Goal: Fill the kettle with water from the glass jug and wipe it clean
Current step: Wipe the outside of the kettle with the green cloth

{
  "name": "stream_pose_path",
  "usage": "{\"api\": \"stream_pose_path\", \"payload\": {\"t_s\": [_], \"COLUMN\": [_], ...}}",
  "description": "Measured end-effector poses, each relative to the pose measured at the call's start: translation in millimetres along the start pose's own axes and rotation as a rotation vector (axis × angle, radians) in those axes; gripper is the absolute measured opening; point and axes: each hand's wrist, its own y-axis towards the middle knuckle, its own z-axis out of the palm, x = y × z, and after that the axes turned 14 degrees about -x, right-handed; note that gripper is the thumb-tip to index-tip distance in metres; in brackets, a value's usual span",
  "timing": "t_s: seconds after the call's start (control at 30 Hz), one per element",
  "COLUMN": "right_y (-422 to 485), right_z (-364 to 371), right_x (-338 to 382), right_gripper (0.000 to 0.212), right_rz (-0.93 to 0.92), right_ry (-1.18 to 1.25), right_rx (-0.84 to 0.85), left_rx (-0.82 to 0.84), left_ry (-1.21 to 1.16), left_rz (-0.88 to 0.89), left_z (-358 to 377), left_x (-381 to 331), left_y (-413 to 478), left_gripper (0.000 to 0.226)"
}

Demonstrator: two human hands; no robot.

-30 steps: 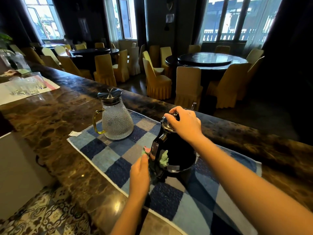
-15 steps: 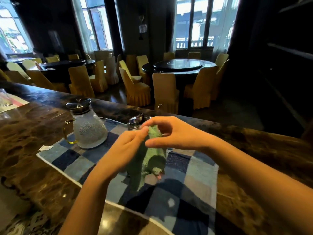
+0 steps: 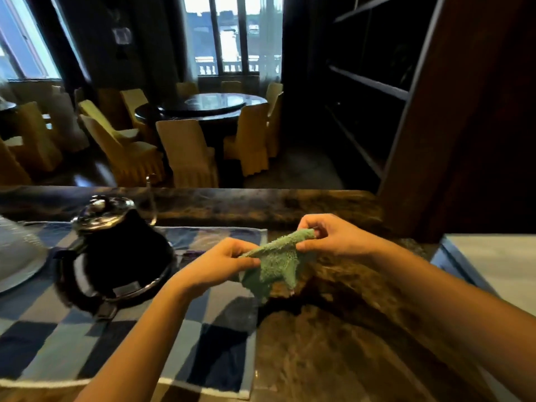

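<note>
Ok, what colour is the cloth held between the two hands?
Green; the cloth shows best in the head view, the only one given.

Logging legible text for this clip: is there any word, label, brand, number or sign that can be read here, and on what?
None can be read.
Kettle: a small pale plate low on its body, too blurred to read.
Wall plaque in the dining room: too small and dim to read.
Cloth, mat, jug: no text shows.
</note>
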Motion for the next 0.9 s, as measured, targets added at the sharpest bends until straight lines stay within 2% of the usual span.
{"api": "stream_pose_path", "payload": {"t_s": [0.1, 0.23, 0.33, 0.37, 0.43, 0.5, 0.53, 0.6, 0.7, 0.77, 0.9], "right_y": [-24.9, -60.4, -77.5, -82.6, -92.7, -102.1, -105.9, -110.7, -116.8, -122.2, -122.9], "right_z": [-22.0, -39.3, -37.4, -33.7, -24.7, -17.4, -14.9, -10.1, -4.6, -8.0, -16.0], "right_x": [-20.6, -41.0, -64.3, -70.5, -78.8, -78.4, -77.0, -75.7, -82.6, -88.9, -93.0], "right_gripper": [0.015, 0.013, 0.022, 0.025, 0.033, 0.045, 0.051, 0.065, 0.086, 0.093, 0.094], "right_rz": [0.096, 0.317, 0.440, 0.447, 0.362, 0.176, 0.100, 0.053, 0.142, 0.211, 0.248], "right_ry": [0.033, 0.193, 0.175, 0.087, -0.216, -0.482, -0.547, -0.631, -0.789, -0.796, -0.797], "right_rx": [-0.012, 0.170, 0.184, 0.139, -0.013, -0.168, -0.188, -0.074, 0.209, 0.273, 0.309], "left_rx": [0.061, 0.316, 0.387, 0.331, 0.092, -0.109, -0.133, -0.045, 0.266, 0.371, 0.459], "left_ry": [-0.022, -0.003, 0.146, 0.280, 0.469, 0.460, 0.488, 0.636, 0.889, 0.950, 0.953], "left_rz": [0.006, -0.021, -0.004, 0.070, 0.202, 0.311, 0.399, 0.502, 0.428, 0.435, 0.472], "left_z": [22.3, 36.7, 55.3, 63.8, 81.5, 95.5, 103.2, 121.4, 135.3, 128.6, 107.4], "left_x": [-1.9, -10.9, -4.3, 2.3, 16.9, 20.3, 20.4, 21.8, 37.4, 49.7, 53.1], "left_y": [10.6, 13.2, 16.8, 20.0, 23.8, 17.3, 13.4, 3.9, -3.2, 0.7, 17.1], "left_gripper": [0.019, 0.018, 0.019, 0.019, 0.025, 0.030, 0.033, 0.045, 0.067, 0.072, 0.067]}}
